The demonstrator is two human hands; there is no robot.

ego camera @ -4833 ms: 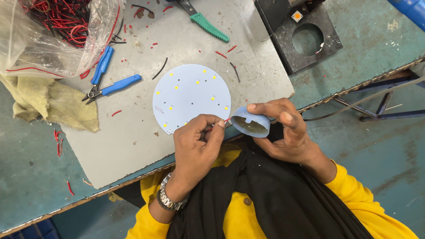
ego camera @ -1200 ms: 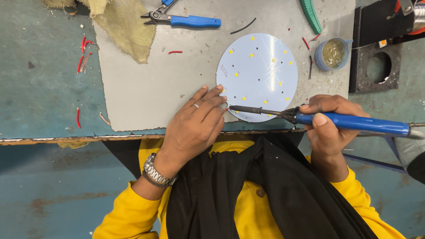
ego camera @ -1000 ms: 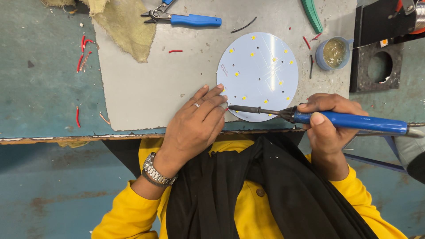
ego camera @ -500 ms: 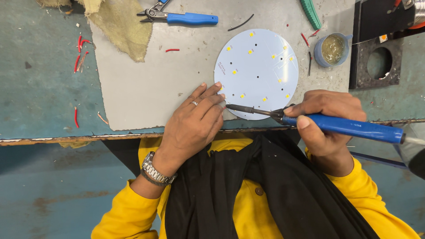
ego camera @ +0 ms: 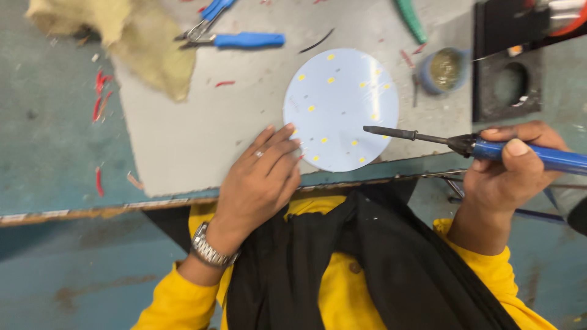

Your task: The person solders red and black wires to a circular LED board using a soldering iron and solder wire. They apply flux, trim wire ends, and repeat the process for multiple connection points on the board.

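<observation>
The left hand (ego camera: 260, 177) lies flat on the grey mat (ego camera: 202, 122), fingers spread, fingertips seemingly touching the rim of the round white disc (ego camera: 340, 109). The right hand (ego camera: 510, 174) is closed around the blue-handled soldering iron (ego camera: 489, 148), whose tip hovers over the disc's right edge.

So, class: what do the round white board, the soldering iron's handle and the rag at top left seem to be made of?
Round LED board: probably painted metal or laminate; flat, matt white, dotted with small yellow chips.
Soldering iron handle: likely moulded plastic; smooth, glossy blue, held in the right hand.
Rag: woven cloth; crumpled, dull yellowish, soft folds.
</observation>
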